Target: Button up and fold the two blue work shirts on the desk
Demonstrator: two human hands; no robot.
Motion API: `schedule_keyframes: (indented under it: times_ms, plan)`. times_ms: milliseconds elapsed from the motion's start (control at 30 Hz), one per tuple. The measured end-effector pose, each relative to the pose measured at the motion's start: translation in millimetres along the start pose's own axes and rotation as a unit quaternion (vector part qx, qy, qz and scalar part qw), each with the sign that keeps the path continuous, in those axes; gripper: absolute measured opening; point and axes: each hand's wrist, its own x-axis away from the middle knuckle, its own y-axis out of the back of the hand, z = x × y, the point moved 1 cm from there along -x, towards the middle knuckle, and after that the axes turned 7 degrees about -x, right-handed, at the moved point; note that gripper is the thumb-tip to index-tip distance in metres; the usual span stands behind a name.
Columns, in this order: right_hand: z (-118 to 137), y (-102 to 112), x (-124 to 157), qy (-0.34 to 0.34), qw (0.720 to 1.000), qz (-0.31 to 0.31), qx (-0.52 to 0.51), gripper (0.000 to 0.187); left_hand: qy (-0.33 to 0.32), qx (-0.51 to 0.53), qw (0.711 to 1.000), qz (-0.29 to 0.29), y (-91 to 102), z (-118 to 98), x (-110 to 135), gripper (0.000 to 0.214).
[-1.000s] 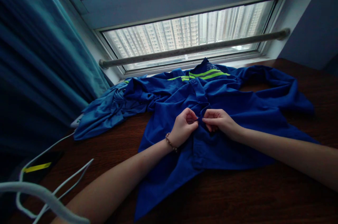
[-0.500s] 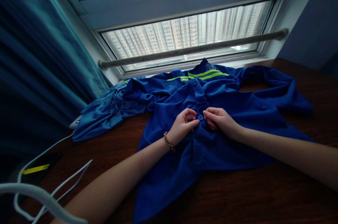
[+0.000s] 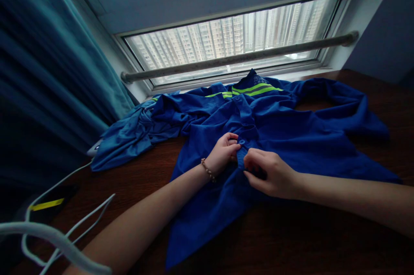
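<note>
Left hand (image 3: 223, 152) grip pinched shut on blue shirt (image 3: 300, 137) beside button (image 3: 242, 141); right hand (image 3: 271, 173) grip closed on shirt just below

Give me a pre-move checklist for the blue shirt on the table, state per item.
1. Button seated: ok, its face shows on top of the cloth.
2. Left hand grip: ok, fingers pinch the blue shirt beside the button.
3. Right hand grip: cannot tell, its curled fingers hide what they pinch lower down.
4. Next button down: cannot tell, covered by the right hand.
5. Blue shirt flat on the table: not ok, sleeves and front are rumpled.
6. White cable clear of the cloth: ok, it lies apart at the left.
</note>
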Motion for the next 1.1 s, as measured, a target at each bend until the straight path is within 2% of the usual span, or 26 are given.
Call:
schedule_keyframes:
  times_ms: [67, 133, 200, 333, 567, 733, 867, 967, 1033, 1100]
  plan:
    - [-1, 1, -1, -0.016, 1.0, 0.013, 0.009, 0.024, -0.002, -0.006, 1.0, -0.015, 2.5, 0, -2, 0.034]
    - [-1, 1, -2, -0.017, 0.997, 0.023, 0.066, 0.037, -0.003, -0.009, 0.999, -0.032, 4.7, -1, -4, 0.032]
    - [1, 0, -2, -0.018, 0.992, 0.027, 0.123, 0.037, 0.001, -0.011, 0.999, -0.046, 6.2, -2, -6, 0.031]
    - [8, -2, -1, 0.011, 0.984, 0.047, 0.169, 0.045, -0.006, -0.012, 0.998, -0.062, 8.6, -2, -9, 0.028]
    - [2, -4, -1, 0.025, 0.968, 0.059, 0.242, 0.028, -0.014, -0.011, 0.998, -0.052, 13.2, 0, -11, 0.029]
    - [-9, -2, -4, -0.022, 0.97, 0.068, 0.231, 0.028, -0.022, -0.029, 0.998, -0.045, 13.8, -1, -11, 0.031]
    - [-21, 4, -8, -0.041, 0.987, 0.09, 0.123, 0.039, -0.051, -0.065, 0.996, -0.031, 16.7, 0, -13, 0.031]
    - [-42, 8, -14, -0.083, 0.994, 0.053, -0.053, 0.026, -0.07, -0.111, 0.991, -0.031, 19.4, -1, -15, 0.03]
    - [-59, 10, -18, -0.152, 0.968, 0.002, -0.199, 0.01, -0.068, -0.138, 0.987, -0.033, 20.3, -3, -15, 0.028]
    - [-73, 13, -22, -0.23, 0.905, -0.057, -0.353, 0.019, -0.079, -0.175, 0.98, -0.059, 19.6, -8, -12, 0.024]
